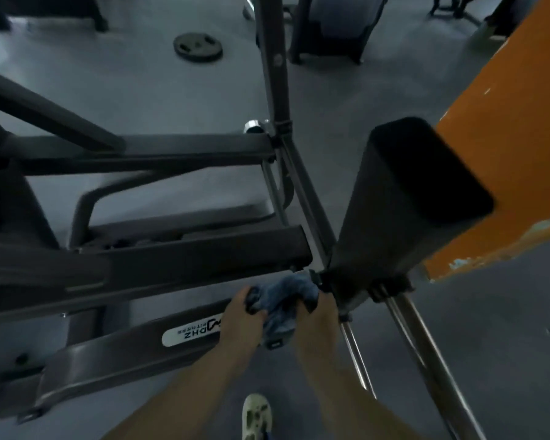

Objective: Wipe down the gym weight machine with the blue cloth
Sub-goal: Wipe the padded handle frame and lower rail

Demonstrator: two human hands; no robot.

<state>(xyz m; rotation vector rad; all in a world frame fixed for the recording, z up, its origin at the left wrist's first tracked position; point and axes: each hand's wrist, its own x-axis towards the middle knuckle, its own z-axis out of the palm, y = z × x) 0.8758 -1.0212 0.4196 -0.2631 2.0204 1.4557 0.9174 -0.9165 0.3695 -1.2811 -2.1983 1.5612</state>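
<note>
The fingers of the left hand [242, 315] are curled around one end of the blue cloth [283, 308], and the fingers of the right hand [319, 315] are curled around the other end; both hands hold the cloth bunched between them, with nothing else in either grip. The cloth sits between the two sets of fingers, its upper fold rising above the knuckles and a lower tail hanging down below the hands. Its top edge lies just beside, possibly touching, the dark bracket at the foot of the weight stack shroud [404, 198]; contact cannot be confirmed in this blurred view.

Probable hazards from this position:

- Pinch risk: the right-hand fingers are close to the bracket and the chrome guide rods [359, 357]. A wipe pushed into that junction could trap a fingertip or snag the cloth
- Snagging: the loose hanging tail could catch on the bolts at the end of the machine frame [185, 255], pulling the cloth out of one grip
- Poor coverage: a bunched cloth presents a small contact face, so surfaces may be skipped unless it is spread flat
- Footing: the shoe [256, 416] stands on the floor [159, 84] near the lower frame rail bearing the logo plate [192, 333], a likely trip point when stepping sideways
</note>
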